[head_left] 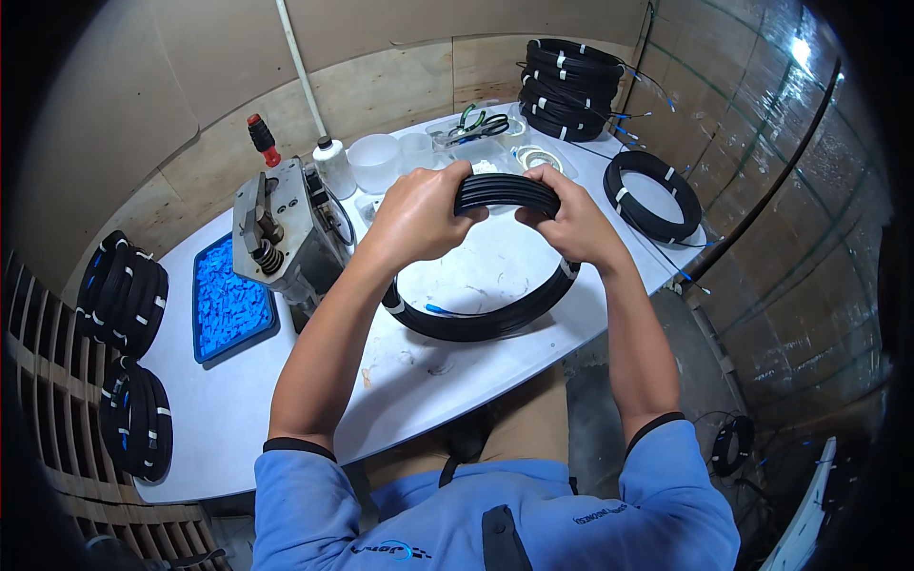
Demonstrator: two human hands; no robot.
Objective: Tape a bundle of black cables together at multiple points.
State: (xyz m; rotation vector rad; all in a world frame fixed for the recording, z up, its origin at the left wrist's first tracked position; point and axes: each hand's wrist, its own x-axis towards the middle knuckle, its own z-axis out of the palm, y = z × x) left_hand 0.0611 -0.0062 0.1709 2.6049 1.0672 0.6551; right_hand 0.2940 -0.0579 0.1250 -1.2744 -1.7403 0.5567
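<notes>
Both my hands grip the far side of a coil of black cable (476, 324), tilting it up over the white table. My left hand (425, 211) wraps round the bundle at its upper left. Fingers and thumb of my right hand (574, 221) close round it at the upper right. Between the hands the cable strands lie side by side. White tape bands bind the coil at its left and right sides. A blue connector (439, 309) on a loose cable end shows inside the ring, near its lower rim.
On the white table (214, 419), a metal press (286, 224) stands left beside a tray (202, 347) of small blue parts. Coil stacks sit at the far left and back right (568, 90); another coil (652, 197) lies right. A bottle (333, 167), white tubs and scissors (481, 129) are at the back.
</notes>
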